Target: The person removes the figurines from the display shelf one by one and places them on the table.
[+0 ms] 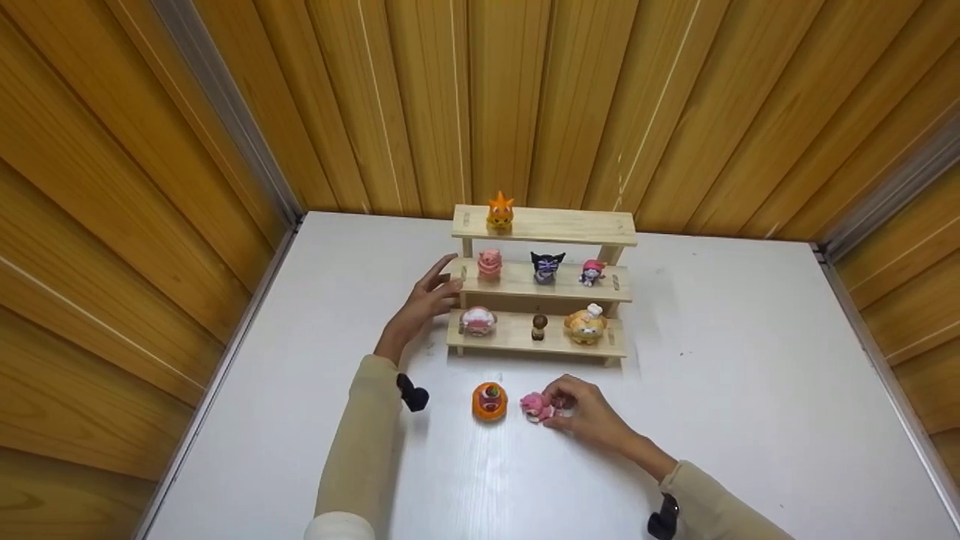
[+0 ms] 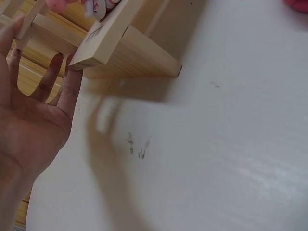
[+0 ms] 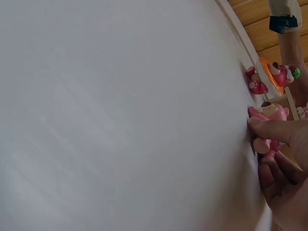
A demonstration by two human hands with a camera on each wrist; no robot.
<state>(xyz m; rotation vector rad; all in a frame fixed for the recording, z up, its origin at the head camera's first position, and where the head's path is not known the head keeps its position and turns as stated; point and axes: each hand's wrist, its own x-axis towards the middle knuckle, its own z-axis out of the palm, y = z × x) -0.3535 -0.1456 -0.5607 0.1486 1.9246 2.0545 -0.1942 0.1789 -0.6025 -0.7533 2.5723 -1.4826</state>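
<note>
Right hand (image 1: 589,412): thumb and fingers narrow, pinching small glossy pink animal figurine (image 1: 533,406) at white tabletop (image 1: 735,420) level. Round orange figurine with pink-red centre (image 1: 490,403) just left of those fingertips, apart. Farther off, left hand (image 1: 424,301): fingers spread, touching left end of pale wooden three-tier shelf (image 1: 566,225).

No readable text, label, brand, number or sign is showing in any of the three views.
</note>
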